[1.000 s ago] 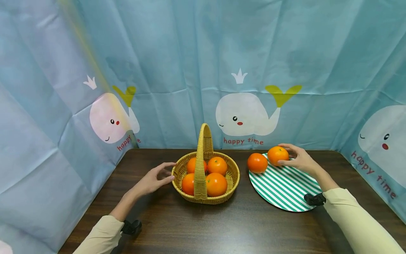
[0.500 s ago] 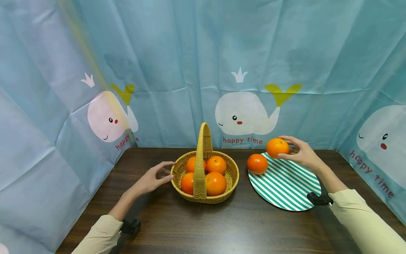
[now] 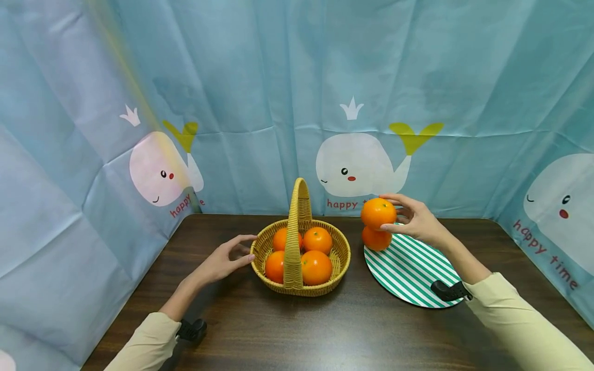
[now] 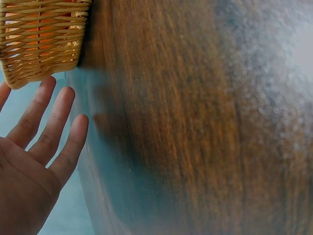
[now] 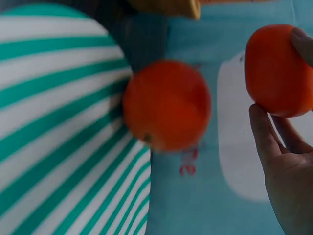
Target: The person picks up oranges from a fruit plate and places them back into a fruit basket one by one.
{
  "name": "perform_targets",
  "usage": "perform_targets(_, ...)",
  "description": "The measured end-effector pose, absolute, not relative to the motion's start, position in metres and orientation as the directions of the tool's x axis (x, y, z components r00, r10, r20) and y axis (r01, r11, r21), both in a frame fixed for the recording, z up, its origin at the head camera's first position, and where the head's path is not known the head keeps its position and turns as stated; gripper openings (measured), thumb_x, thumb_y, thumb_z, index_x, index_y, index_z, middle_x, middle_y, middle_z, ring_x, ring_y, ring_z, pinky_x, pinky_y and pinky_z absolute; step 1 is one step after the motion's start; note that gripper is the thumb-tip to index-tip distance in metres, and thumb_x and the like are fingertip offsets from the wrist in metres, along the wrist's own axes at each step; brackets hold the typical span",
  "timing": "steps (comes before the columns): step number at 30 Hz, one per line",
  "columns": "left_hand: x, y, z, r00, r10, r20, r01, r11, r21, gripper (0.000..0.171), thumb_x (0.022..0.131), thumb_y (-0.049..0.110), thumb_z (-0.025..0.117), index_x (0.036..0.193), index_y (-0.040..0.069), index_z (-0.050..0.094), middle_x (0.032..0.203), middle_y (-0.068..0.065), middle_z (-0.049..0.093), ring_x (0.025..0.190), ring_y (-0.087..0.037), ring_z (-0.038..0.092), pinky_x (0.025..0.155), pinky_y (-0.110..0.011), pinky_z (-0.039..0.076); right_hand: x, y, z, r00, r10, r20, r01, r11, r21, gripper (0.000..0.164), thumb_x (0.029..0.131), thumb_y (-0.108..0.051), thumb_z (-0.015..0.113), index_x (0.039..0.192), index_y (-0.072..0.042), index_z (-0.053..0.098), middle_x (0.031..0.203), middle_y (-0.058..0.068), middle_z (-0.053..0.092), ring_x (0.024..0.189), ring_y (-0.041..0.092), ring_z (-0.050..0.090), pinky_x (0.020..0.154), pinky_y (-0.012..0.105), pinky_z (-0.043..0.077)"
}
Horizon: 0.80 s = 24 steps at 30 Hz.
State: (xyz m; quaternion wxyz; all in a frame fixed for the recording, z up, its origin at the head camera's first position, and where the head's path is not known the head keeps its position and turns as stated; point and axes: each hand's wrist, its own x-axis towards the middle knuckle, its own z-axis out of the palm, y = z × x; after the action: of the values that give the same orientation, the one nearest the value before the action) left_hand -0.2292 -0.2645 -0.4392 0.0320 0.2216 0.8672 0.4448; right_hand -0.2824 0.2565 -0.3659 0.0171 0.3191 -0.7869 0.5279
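Observation:
My right hand (image 3: 419, 222) holds an orange (image 3: 378, 214) between thumb and fingers, raised off the table. In the right wrist view the held orange (image 5: 279, 71) is gripped at its sides. Just below it in the head view, partly hidden, another orange (image 3: 377, 239) sits at the left edge of a round green-and-white striped mat (image 3: 417, 273). At the left, my left hand (image 3: 227, 260) reaches to the side of a yellow wicker basket (image 3: 301, 292) with a tall handle. Its straight fingers (image 4: 57, 115) are at the basket's wall. Several oranges (image 3: 316, 268) lie in the basket.
Everything stands on a dark wooden table (image 3: 297, 330). A blue curtain (image 3: 260, 129) with whale prints hangs along the table's back and sides. The basket's handle (image 3: 297, 232) arches high over the fruit.
The right hand has lifted its orange off the mat and carried it left, over the other orange. My left hand has stayed beside the basket.

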Motion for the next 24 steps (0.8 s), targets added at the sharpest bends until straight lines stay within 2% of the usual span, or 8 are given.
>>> perform_targets(5, -0.228, -0.264, -0.439, -0.890, 0.430, 0.154, 0.372, 0.488, 0.790, 0.054, 0.101, 0.024, 0.067, 0.150, 0.012, 0.047, 0.129, -0.016, 0.062, 0.111, -0.028, 0.065, 0.086, -0.033, 0.054, -0.277, 0.229, -0.365, -0.761, -0.539, 0.360, -0.521, 0.177, -0.835, 0.070, 0.087, 0.001, 0.080, 0.149, -0.001, 0.047, 0.142, 0.019, 0.051, 0.110, 0.029, 0.065, 0.092, 0.037, 0.053)
perform_targets(12, -0.227, -0.263, -0.439, -0.889, 0.428, 0.162, 0.379, 0.490, 0.785, 0.055, 0.101, 0.023, 0.068, 0.150, 0.012, 0.047, 0.126, -0.014, 0.065, 0.110, -0.027, 0.066, 0.086, -0.032, 0.054, -0.274, 0.192, -0.373, -0.720, -0.583, 0.377, -0.518, 0.090, -0.850, 0.068, 0.086, 0.002, 0.081, 0.147, -0.002, 0.050, 0.144, 0.016, 0.051, 0.112, 0.034, 0.064, 0.094, 0.042, 0.052)
perform_targets(17, -0.227, -0.263, -0.440, -0.886, 0.429, 0.174, 0.389, 0.487, 0.782, 0.054, 0.101, 0.023, 0.067, 0.150, 0.010, 0.047, 0.126, -0.016, 0.064, 0.110, -0.028, 0.066, 0.086, -0.035, 0.054, -0.271, 0.171, -0.379, -0.693, -0.606, 0.391, -0.525, 0.052, -0.850, 0.069, 0.085, 0.003, 0.081, 0.146, -0.001, 0.050, 0.144, 0.015, 0.051, 0.115, 0.033, 0.063, 0.093, 0.046, 0.052)
perform_targets(24, -0.226, -0.263, -0.439, -0.888, 0.427, 0.168, 0.384, 0.491, 0.782, 0.054, 0.101, 0.023, 0.067, 0.150, 0.011, 0.048, 0.129, -0.017, 0.062, 0.111, -0.029, 0.065, 0.087, -0.036, 0.054, -0.267, 0.150, -0.385, -0.687, -0.629, 0.365, -0.494, 0.036, -0.868, 0.070, 0.085, -0.002, 0.083, 0.147, -0.006, 0.051, 0.144, 0.012, 0.053, 0.118, 0.030, 0.061, 0.096, 0.050, 0.049)
